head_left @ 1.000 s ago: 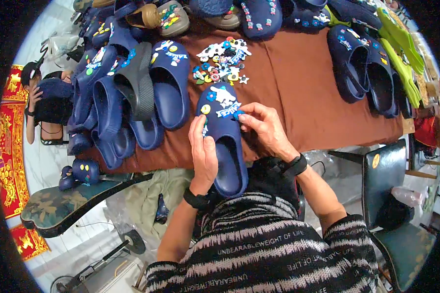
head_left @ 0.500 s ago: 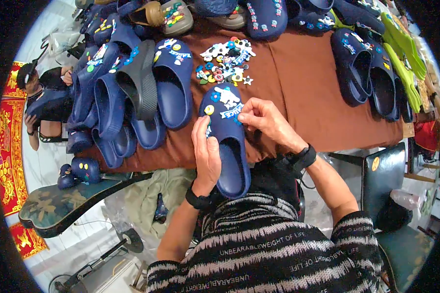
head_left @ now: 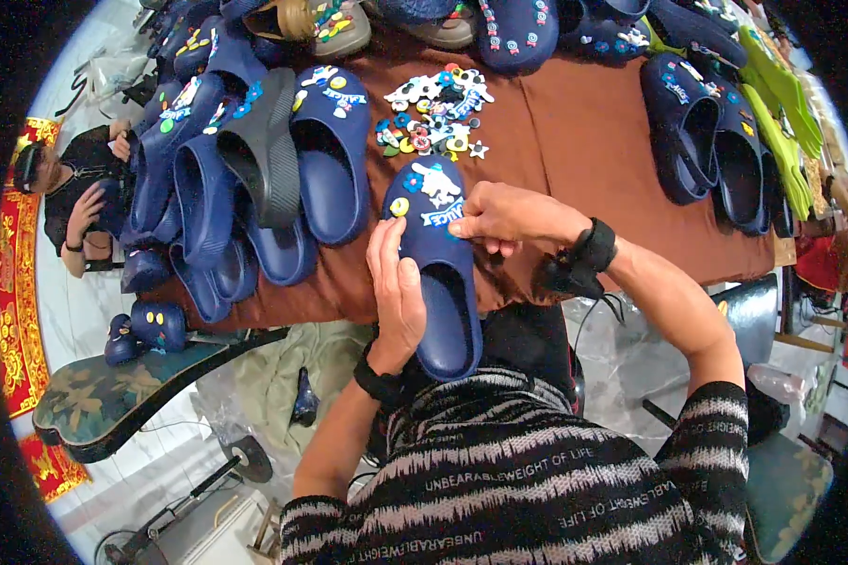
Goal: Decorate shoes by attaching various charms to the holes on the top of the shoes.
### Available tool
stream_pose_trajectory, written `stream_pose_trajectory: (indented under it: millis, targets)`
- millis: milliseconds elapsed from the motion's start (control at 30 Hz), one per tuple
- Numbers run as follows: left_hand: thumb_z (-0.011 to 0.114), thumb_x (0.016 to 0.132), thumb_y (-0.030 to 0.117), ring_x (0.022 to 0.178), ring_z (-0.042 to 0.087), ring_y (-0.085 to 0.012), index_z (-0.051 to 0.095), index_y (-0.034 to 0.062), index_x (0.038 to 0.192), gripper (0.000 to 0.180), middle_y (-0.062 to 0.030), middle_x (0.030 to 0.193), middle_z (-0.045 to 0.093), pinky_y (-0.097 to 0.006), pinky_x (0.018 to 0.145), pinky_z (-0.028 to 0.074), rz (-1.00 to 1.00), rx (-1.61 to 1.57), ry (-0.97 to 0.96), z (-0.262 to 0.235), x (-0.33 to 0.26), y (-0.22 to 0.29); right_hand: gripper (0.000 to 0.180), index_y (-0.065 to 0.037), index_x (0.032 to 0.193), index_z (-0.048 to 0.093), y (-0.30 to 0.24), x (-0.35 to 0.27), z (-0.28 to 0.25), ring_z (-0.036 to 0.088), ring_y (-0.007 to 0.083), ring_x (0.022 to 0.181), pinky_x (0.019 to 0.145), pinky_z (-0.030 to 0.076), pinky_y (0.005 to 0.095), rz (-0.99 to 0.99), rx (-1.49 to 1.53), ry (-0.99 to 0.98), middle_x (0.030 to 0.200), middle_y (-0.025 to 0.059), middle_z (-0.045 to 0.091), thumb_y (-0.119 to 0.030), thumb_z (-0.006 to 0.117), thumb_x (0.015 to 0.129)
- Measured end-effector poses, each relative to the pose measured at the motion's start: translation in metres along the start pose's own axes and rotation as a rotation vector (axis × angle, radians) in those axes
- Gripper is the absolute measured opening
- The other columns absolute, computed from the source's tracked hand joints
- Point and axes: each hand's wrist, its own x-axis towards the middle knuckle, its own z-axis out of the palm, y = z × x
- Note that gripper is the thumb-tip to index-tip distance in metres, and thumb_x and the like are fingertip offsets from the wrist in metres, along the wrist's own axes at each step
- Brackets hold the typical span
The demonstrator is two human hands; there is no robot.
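A navy-blue clog (head_left: 448, 325) lies in front of me, toe pointing away, at the near part of the brown-covered table. Its toe bears a white cartoon charm, a blue flower, a yellow round one and a blue-and-white name plate charm (head_left: 436, 218). My left hand (head_left: 398, 282) holds the clog's left side, fingers stretched along the edge of the upper. The thumb of my right hand (head_left: 513, 218) presses at a small blue charm (head_left: 456, 233) on the right of the upper, mostly hidden; its other fingers curl by the shoe's side. Beyond the toe lies a pile of loose charms (head_left: 438, 111).
Several navy clogs (head_left: 334, 193) and a dark grey one (head_left: 271, 155) crowd the table's left. More clogs (head_left: 678, 132) and lime-green ones (head_left: 777, 151) stand at right. A seat (head_left: 113, 395) holds two small shoes. Another person (head_left: 80, 193) sits at far left.
My right hand has turned over, its thumb now pressing down on the upper and its fingers curled lower; its elbow has swung outward. The other person's hand has lifted.
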Motion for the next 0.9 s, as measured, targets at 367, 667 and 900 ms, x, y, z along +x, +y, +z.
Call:
stream_pose_trajectory:
  millis: [367,667,900]
  targets:
    - [0.04,0.105,0.02,0.139,0.036,-0.0382,0.041,-0.0034,0.145,0.047,-0.0232,0.148,0.038,-0.046,0.117,0.027,0.029,-0.042,0.001,0.006,0.001,0.008,0.028,0.0,0.09,0.063,0.047,-0.016,0.011,0.06,0.0091,0.068,0.062,0.05,0.026,-0.211,0.389,0.382,0.075,0.0021,0.063,-0.026,0.061,0.1]
    - [0.05,0.099,0.015,0.139,0.037,-0.0395,0.046,-0.0022,0.14,0.045,-0.0215,0.143,0.044,-0.048,0.118,0.025,0.072,-0.036,0.068,0.007,0.001,0.002,0.02,0.001,0.093,0.061,0.016,-0.012,0.039,0.059,0.0147,0.074,0.067,0.049,0.0319,-0.362,0.129,0.617,0.077,0.0083,0.063,-0.018,0.067,0.094]
    - [0.058,0.098,0.027,0.147,0.027,-0.0394,0.031,0.0001,0.152,0.066,-0.0246,0.156,0.027,-0.046,0.12,0.024,-0.03,-0.041,-0.035,-0.006,-0.03,0.009,0.021,0.001,0.1,0.063,0.049,-0.03,0.043,0.055,0.0102,0.073,0.065,0.048,0.0277,-0.219,0.342,0.689,0.083,0.0027,0.062,-0.02,0.059,0.101]
